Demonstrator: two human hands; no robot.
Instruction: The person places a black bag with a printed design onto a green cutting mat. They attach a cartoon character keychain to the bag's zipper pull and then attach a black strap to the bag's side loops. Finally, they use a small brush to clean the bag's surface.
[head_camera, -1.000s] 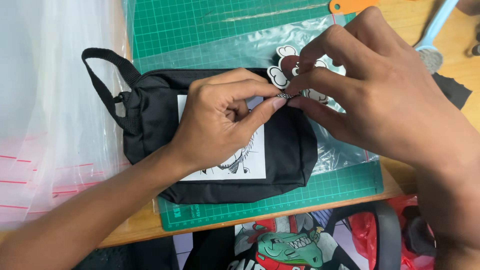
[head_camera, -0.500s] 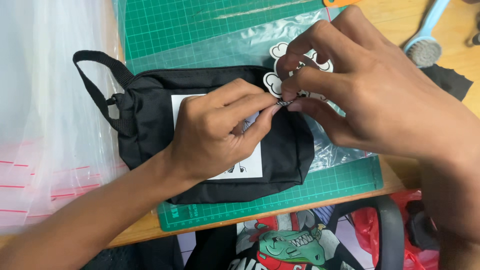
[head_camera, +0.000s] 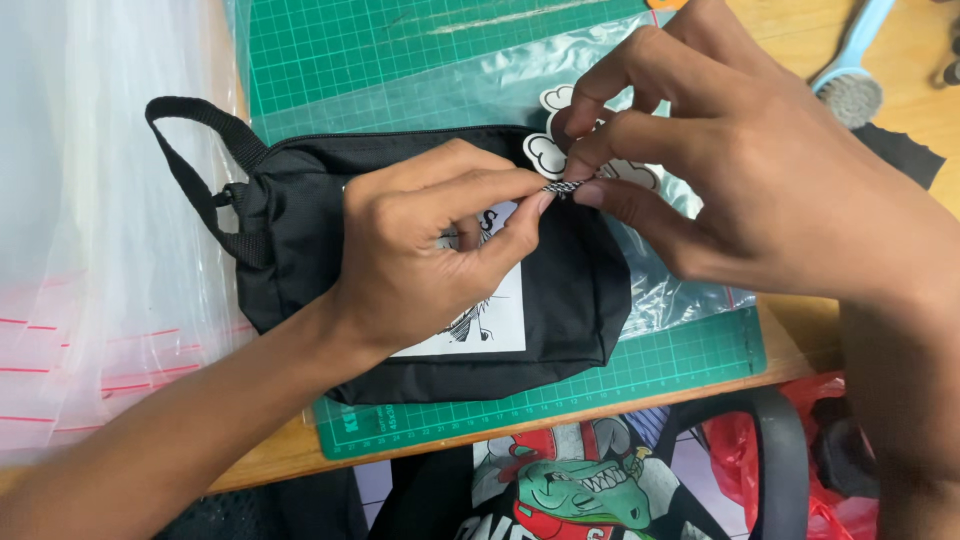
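Note:
A black fabric pouch (head_camera: 570, 300) with a white printed panel and a carry strap lies on a green cutting mat (head_camera: 400, 50). My left hand (head_camera: 430, 250) rests over the pouch's middle, thumb and forefinger pinching one end of a short black-and-white braided cord (head_camera: 562, 187). My right hand (head_camera: 740, 170) comes in from the right and pinches the other end of that cord just above the pouch's top right corner. A white cloud-shaped sticker (head_camera: 550, 150) lies partly hidden behind my right fingers.
Clear plastic bags with red lines (head_camera: 90, 250) cover the left side. A clear plastic sleeve (head_camera: 480, 75) lies on the mat behind the pouch. A light blue brush (head_camera: 850, 85) sits on the wooden desk at upper right. Below the desk edge are a printed bag (head_camera: 560, 480) and red plastic (head_camera: 740, 460).
Both hands keep pinching the cord at the pouch's upper right. The view has shifted slightly, so pouch and hands sit a little differently in frame.

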